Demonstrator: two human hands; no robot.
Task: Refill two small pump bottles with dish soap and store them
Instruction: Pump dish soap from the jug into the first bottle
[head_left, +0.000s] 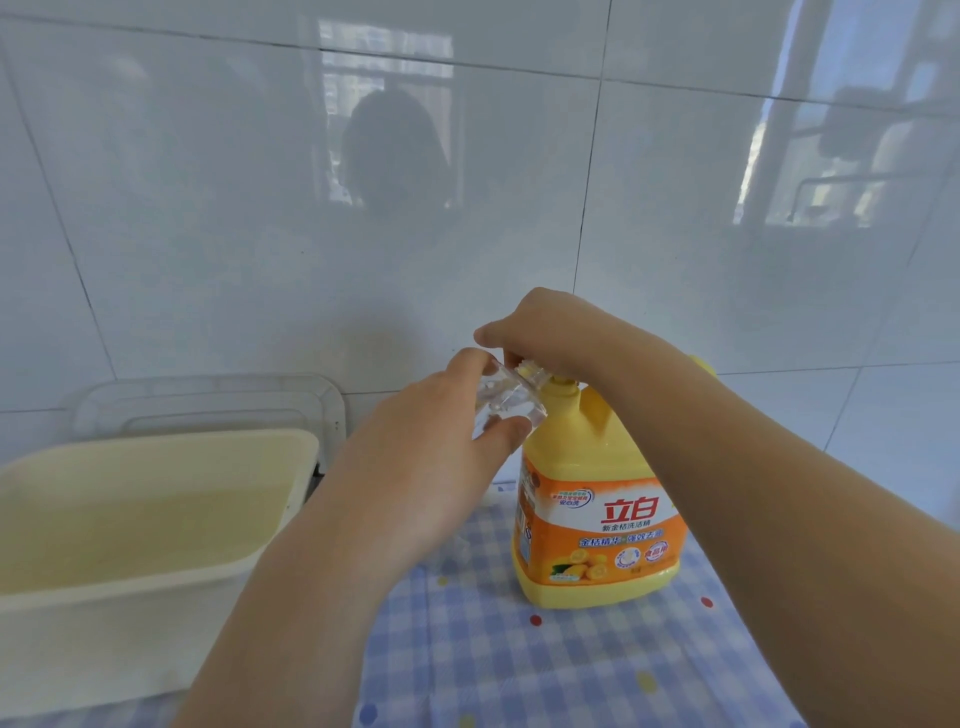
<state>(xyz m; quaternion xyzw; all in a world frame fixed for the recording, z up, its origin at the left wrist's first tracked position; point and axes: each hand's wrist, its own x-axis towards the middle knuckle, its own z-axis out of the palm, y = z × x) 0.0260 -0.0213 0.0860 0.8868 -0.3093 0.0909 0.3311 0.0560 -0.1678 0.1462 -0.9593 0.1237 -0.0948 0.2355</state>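
Head view: left hand (415, 467) grips a small clear bottle (511, 400), tilted.

The tiled wall (311, 234) closes off the back, just behind the yellow dish soap jug (597, 509), leaving no way round its rear. On the left a cream plastic tub (104, 649) takes up that side, and a clear lid (208, 400) leans on the wall behind it. The left forearm fills the gap between tub and jug. Above the jug's neck both hands crowd together: the left hand (436, 441) grips a small clear bottle (511, 397) and the right hand (545, 332) pinches its top. In front of the jug, the worktop's checked cloth (493, 670) lies bare.
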